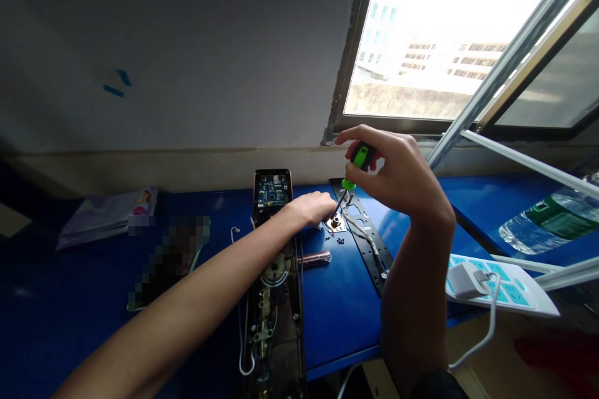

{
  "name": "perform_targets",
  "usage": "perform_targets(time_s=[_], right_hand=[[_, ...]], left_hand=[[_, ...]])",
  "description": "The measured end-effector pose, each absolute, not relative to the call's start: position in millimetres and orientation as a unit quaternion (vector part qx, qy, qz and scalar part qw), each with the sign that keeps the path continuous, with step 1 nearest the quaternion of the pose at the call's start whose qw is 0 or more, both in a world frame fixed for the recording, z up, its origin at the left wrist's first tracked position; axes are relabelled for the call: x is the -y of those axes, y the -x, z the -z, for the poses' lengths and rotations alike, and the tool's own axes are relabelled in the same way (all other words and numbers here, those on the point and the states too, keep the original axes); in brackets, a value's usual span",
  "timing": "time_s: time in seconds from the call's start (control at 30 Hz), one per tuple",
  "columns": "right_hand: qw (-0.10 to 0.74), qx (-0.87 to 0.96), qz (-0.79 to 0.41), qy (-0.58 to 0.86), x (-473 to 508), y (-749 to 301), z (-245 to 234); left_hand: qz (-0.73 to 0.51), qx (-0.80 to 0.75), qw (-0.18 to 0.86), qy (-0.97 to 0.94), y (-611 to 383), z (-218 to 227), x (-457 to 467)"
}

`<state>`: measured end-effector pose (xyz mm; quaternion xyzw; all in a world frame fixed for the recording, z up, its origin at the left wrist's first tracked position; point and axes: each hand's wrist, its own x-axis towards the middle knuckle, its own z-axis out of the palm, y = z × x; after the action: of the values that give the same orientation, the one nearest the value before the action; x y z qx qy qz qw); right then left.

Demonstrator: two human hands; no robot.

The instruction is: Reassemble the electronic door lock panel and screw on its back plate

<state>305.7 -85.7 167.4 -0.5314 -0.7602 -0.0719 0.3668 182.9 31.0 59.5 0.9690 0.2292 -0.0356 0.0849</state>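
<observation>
In my right hand (397,168) is a screwdriver (362,156) with a green and black handle, its shaft slanting down to the left. The tip meets a small metal plate (336,222) with a round part in its middle. Beside that plate, my left hand (316,207) is closed, its fingertips mostly hidden. Several tiny black screws (340,241) lie just in front of the plate. Beneath my left forearm stretches a long opened lock body (274,299), with a circuit board (272,192) at its far end.
A black perforated panel (369,240) with a white cable lies to the right. A copper-coloured cylinder (314,259) sits by the lock body. Further right are a power strip (508,287), a water bottle (552,218) and metal frame bars. At left lie a phone (171,255) and a packet (110,215).
</observation>
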Motion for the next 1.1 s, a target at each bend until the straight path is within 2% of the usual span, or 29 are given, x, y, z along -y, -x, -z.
perform_targets(time_s=[0.2,0.3,0.37,0.5,0.7,1.1], right_hand=[[0.415,0.758,0.063,0.5,85,-301,-166],[0.442,0.757,0.061,0.477,80,-290,-164],[0.457,0.761,0.056,0.458,75,-280,-162],[0.465,0.781,0.037,0.414,63,-260,-156],[0.427,0.812,0.029,0.396,47,-246,-145],[0.428,0.806,0.057,0.405,48,-237,-144]], left_hand=[[-0.129,-0.246,0.076,-0.958,-126,-82,-32],[-0.384,-0.237,0.09,-0.888,-87,-74,-29],[-0.459,-0.253,0.081,-0.848,-65,-62,-25],[-0.444,-0.281,0.101,-0.845,-41,-37,-13],[-0.382,-0.321,0.137,-0.856,-40,-12,0],[-0.395,-0.323,0.146,-0.847,-42,-7,4]])
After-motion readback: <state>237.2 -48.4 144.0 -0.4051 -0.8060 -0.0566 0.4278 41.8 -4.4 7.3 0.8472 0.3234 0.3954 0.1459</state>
